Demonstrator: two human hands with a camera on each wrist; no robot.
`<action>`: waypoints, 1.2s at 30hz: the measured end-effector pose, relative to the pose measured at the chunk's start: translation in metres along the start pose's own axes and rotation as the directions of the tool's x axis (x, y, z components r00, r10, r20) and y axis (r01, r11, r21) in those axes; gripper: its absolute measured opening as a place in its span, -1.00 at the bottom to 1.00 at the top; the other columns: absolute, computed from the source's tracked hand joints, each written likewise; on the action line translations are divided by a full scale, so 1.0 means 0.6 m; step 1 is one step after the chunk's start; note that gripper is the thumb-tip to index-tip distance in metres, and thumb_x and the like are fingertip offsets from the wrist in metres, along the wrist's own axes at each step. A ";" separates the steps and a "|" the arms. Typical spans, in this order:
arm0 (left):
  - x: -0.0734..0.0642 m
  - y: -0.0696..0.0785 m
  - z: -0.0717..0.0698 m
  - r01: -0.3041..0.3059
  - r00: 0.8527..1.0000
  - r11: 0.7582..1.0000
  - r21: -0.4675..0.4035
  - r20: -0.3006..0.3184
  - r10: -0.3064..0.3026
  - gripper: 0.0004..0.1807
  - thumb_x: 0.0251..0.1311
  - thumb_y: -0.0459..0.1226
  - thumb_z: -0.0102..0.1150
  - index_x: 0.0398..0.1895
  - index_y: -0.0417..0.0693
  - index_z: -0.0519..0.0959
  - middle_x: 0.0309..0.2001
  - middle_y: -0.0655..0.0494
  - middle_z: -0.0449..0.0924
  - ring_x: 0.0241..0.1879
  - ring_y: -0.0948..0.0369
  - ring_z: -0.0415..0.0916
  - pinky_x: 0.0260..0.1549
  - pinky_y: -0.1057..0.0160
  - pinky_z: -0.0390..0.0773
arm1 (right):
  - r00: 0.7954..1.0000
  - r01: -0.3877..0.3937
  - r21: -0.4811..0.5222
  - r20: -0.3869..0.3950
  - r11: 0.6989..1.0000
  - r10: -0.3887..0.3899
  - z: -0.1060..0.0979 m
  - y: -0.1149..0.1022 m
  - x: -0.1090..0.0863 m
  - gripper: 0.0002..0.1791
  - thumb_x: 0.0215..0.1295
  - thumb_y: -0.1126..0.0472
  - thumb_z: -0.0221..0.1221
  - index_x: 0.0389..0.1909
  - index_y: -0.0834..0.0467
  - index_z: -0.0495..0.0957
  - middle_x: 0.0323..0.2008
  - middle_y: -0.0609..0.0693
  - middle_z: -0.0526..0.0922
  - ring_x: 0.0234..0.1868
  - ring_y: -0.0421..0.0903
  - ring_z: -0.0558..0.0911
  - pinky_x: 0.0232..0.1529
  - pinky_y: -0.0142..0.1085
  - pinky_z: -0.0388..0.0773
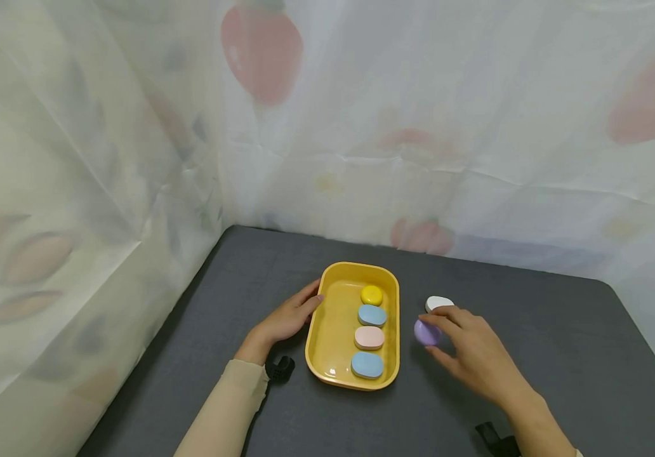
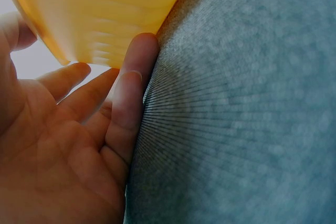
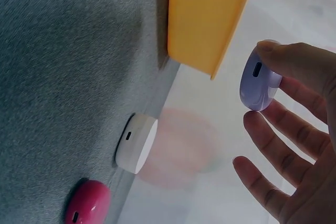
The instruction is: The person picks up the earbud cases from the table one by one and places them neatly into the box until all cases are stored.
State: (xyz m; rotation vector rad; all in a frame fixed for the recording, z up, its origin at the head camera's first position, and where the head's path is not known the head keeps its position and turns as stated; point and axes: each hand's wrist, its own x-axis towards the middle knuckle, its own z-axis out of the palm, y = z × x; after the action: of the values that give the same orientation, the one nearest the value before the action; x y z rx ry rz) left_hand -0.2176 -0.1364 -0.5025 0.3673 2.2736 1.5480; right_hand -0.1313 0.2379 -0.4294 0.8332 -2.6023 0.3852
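A yellow tray lies on the dark table. In it a round yellow earbud case, a blue one, a pink one and a second blue one form a column along the right side. At the tray's left edge my left hand holds on, thumb over the rim and fingers against the outer wall. To the right of the tray, my right hand pinches a round purple earbud case between thumb and fingers, above the table. A slot shows on its side.
A white earbud case lies on the table beyond my right hand, partly hidden by it. The right wrist view also shows a magenta case near the white one. Printed curtains hang behind and to the left of the table.
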 end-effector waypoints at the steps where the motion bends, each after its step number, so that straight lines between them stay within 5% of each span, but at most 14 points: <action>1: 0.000 0.000 0.000 -0.001 1.000 1.000 0.000 0.000 0.001 -0.39 0.66 0.07 -0.20 0.67 0.41 0.02 0.63 0.13 0.12 0.42 0.05 0.42 0.28 -0.04 0.56 | 1.000 0.006 0.001 -0.001 1.000 -0.006 0.000 -0.002 0.001 -0.36 -0.08 0.13 0.65 0.11 0.04 0.69 0.05 -0.01 0.66 -0.08 0.01 0.70 -0.13 0.03 0.62; 10: 0.000 -0.003 -0.003 -0.011 1.000 1.000 -0.017 0.021 0.012 -0.38 0.64 0.12 -0.20 0.67 0.42 0.01 0.64 0.12 0.10 0.45 0.02 0.39 0.30 -0.07 0.54 | 0.999 0.050 -0.006 0.011 0.999 -0.050 -0.005 -0.016 0.013 -0.36 -0.07 0.10 0.65 0.12 0.02 0.70 0.03 -0.02 0.66 -0.13 -0.04 0.68 -0.16 -0.02 0.63; 36: 0.000 -0.002 -0.003 -0.011 0.999 1.000 -0.010 0.031 0.012 -0.38 0.65 0.11 -0.21 0.67 0.43 -0.01 0.65 0.14 0.07 0.48 0.03 0.35 0.30 -0.06 0.54 | 0.991 0.071 0.077 0.111 0.994 -0.079 0.019 -0.061 0.043 -0.45 0.14 -0.01 0.55 0.17 -0.08 0.69 0.08 -0.13 0.66 0.07 -0.15 0.64 0.17 0.03 0.57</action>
State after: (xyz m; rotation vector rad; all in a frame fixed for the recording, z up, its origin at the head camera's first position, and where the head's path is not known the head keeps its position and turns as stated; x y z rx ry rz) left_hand -0.2186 -0.1385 -0.5029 0.3995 2.2433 1.5480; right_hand -0.1319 0.1919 -0.4233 1.0025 -2.6655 0.4254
